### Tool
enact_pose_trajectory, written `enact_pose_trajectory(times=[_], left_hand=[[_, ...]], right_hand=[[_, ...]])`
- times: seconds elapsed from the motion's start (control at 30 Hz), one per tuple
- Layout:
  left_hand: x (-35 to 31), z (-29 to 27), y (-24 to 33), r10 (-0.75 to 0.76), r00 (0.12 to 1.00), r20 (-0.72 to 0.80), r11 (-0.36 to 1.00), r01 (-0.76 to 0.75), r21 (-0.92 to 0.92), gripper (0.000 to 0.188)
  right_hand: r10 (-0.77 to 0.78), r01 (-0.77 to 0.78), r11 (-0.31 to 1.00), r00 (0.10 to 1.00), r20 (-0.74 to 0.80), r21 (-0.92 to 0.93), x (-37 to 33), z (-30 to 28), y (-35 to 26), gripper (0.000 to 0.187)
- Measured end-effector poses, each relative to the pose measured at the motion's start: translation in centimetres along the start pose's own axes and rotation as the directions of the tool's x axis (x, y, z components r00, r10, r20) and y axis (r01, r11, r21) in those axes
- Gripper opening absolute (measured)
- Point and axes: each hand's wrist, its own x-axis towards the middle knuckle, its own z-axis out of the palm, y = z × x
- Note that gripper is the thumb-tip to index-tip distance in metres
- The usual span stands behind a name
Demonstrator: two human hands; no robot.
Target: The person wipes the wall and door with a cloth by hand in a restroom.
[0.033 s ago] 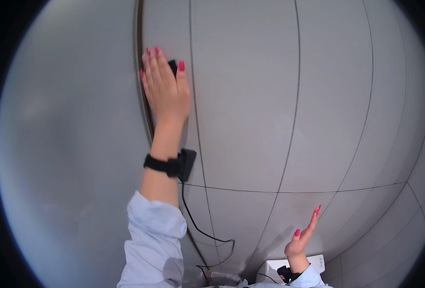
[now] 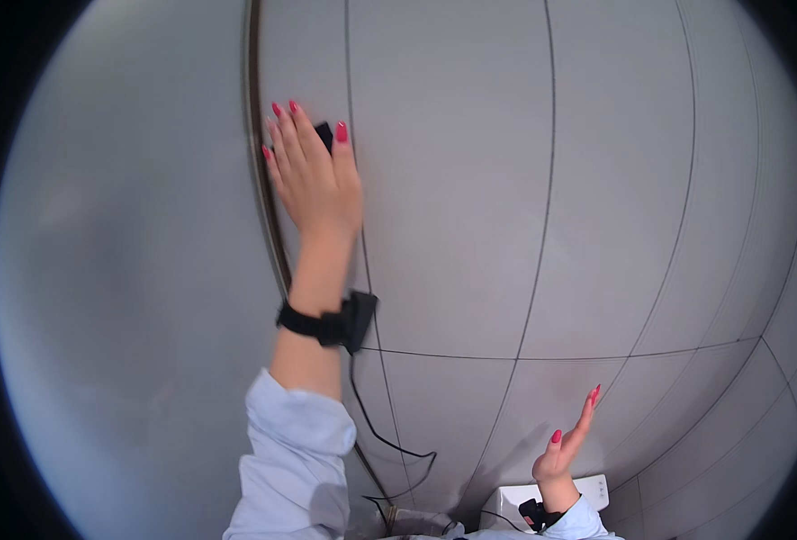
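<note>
My left hand (image 2: 315,175) reaches up flat near a dark vertical strip (image 2: 255,90), its straight fingers close together and the thumb apart. Under those fingers, pressed toward the pale wall panel (image 2: 452,180), is a flat black thing (image 2: 324,135). Only its edges show, so I cannot make out its kind. At the lower right my right hand (image 2: 562,450) is raised with straight fingers, thumb standing apart and nothing in it. Whether it touches the wall I cannot tell.
A black strap with a box (image 2: 353,321) circles my left wrist, and a thin black cable (image 2: 389,441) trails down from it. A white box-shaped thing (image 2: 594,491) sits behind my right wrist. A smooth grey-blue surface (image 2: 128,270) fills the left side.
My left hand and the black thing under it have slid slightly down and to the right along the wall. My right hand stays in place.
</note>
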Motion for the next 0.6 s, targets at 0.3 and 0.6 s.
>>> enact_pose_trajectory(times=[0.3, 0.6], left_hand=[[-9.8, 2.2, 23.7, 0.512, 0.849, 0.132, 0.791, -0.405, -0.458, 0.072], [-6.9, 1.8, 19.4, 0.545, 0.838, 0.021, 0.729, -0.461, -0.507, 0.068]], right_hand=[[0.009, -0.011, 1.0, 0.998, -0.069, -0.021, -1.0, -1.2, 0.6, 0.072], [0.05, -0.048, 0.996, 0.998, 0.024, -0.076, -0.9, -1.8, 1.7, 0.071]])
